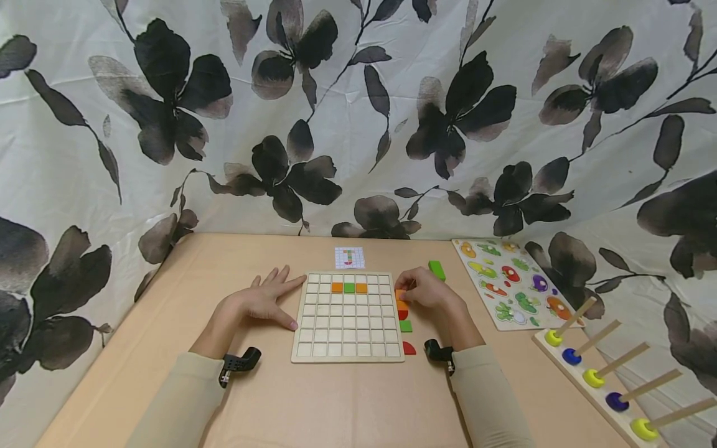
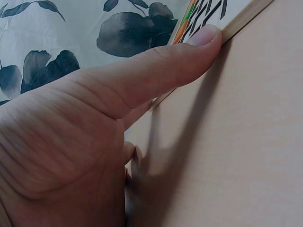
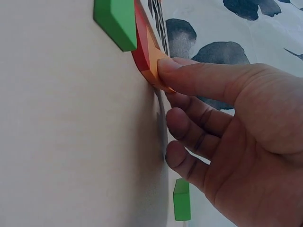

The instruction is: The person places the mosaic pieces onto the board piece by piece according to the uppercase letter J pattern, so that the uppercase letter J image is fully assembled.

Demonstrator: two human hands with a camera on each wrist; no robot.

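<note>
A wooden grid board (image 1: 347, 339) lies in the middle of the table, with an orange block (image 1: 337, 288), a green block (image 1: 349, 288) and another orange block (image 1: 361, 288) side by side in its upper part. My left hand (image 1: 257, 303) has its fingers spread at the board's left side; the thumb (image 2: 206, 40) touches the board's edge. At the right edge, my right hand (image 1: 430, 291) pinches an orange block (image 3: 156, 54) between thumb and index finger, the other fingers loosely bent. A red curved piece (image 3: 140, 59) sits right beside that block.
Down the board's right side lie a green block (image 1: 406, 326) and a red half-round piece (image 1: 409, 348). Another green block (image 1: 437, 270) is beyond my right hand. A pattern card (image 1: 350, 257) lies behind the board. Rightward are a vegetable picture board (image 1: 493, 298) and a peg rack (image 1: 585, 389).
</note>
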